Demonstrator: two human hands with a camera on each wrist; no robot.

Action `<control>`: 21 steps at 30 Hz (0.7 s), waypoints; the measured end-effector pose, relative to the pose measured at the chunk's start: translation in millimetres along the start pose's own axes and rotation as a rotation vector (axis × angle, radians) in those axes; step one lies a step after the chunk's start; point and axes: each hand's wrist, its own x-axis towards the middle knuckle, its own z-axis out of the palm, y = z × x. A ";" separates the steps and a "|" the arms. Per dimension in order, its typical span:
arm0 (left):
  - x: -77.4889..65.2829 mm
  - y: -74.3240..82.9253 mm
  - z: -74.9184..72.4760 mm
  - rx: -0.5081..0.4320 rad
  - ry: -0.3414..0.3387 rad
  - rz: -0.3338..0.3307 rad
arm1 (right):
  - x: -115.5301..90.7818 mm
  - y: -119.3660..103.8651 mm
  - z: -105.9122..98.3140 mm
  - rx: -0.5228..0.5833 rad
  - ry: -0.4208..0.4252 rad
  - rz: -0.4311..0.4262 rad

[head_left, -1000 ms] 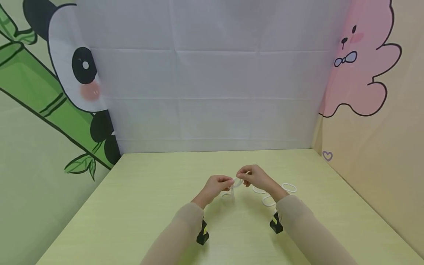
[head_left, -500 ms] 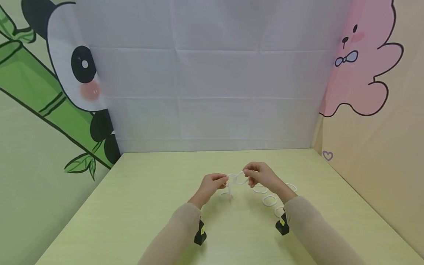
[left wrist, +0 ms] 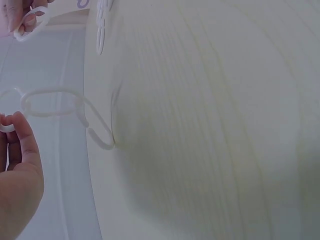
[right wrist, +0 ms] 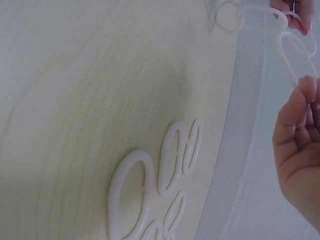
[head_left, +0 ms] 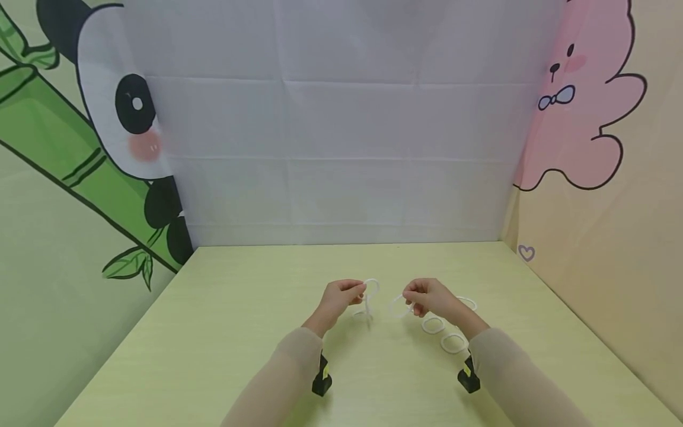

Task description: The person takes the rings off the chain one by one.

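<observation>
My left hand pinches a white oval ring between thumb and fingers. From that ring hang more linked rings as a short chain; its lowest end reaches the table. Across from it, my right hand pinches another white ring. In the head view a gap parts this ring from the chain. The right wrist view has the right hand's ring just below the chain in the picture, and the left hand behind. Fingertips cover part of each held ring.
Several loose white rings lie flat on the table near the right forearm, among them one ring and a nearer ring. The pale wooden table ends at a white cloth backdrop. Black wrist cameras sit under both sleeves.
My right hand first drew its ring up and right, then moved down and further right. Its ring, overlapping the left hand's ring earlier, is now apart. The left hand shifted slightly left, then stayed.
</observation>
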 end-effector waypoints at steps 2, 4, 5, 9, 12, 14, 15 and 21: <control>0.5 -0.6 0.1 0.000 0.001 0.008 | -0.8 4.2 -1.2 -0.018 -0.015 -0.018; 0.7 -0.7 0.3 -0.003 0.003 0.008 | -1.7 7.7 -2.2 -0.031 -0.018 -0.025; 0.7 -0.7 0.4 -0.005 0.004 0.007 | -2.1 9.0 -2.6 -0.038 -0.015 -0.018; 0.0 0.2 0.8 -0.009 0.007 0.001 | -3.5 15.3 -3.2 -0.064 -0.005 0.026; -0.6 0.6 1.0 -0.010 0.004 0.008 | -4.2 21.2 -3.2 -0.072 -0.009 0.056; -1.1 0.8 1.1 -0.012 0.001 0.009 | -4.7 24.5 -2.8 -0.076 -0.014 0.061; -1.3 0.8 1.2 -0.011 -0.001 0.009 | -5.1 25.6 -2.6 -0.073 -0.012 0.067; -1.4 0.5 1.7 -0.012 0.001 0.005 | -7.8 28.7 -1.7 -0.064 -0.004 0.081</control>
